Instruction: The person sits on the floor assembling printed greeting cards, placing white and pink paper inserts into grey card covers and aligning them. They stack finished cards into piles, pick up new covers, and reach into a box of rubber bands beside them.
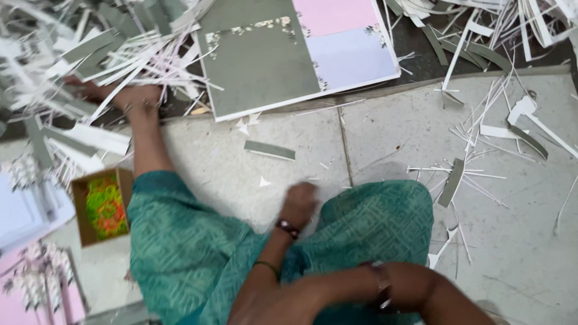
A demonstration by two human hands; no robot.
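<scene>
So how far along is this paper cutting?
Plenty looks trimmed: offcut strips cover the floor. Nothing is in hand just now: the left hand rests blurred on the tiles, the right hand out of sight. Left: the stack of printed sheets, whole, and the open box of rubber bands.

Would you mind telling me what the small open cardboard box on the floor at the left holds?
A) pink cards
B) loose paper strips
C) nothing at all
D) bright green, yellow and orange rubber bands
D: the small cardboard box sits open on the floor beside the teal-clad leg, and its inside is filled with a tangle of bright green, yellow and orange rubber bands, not strips or cards.
</scene>
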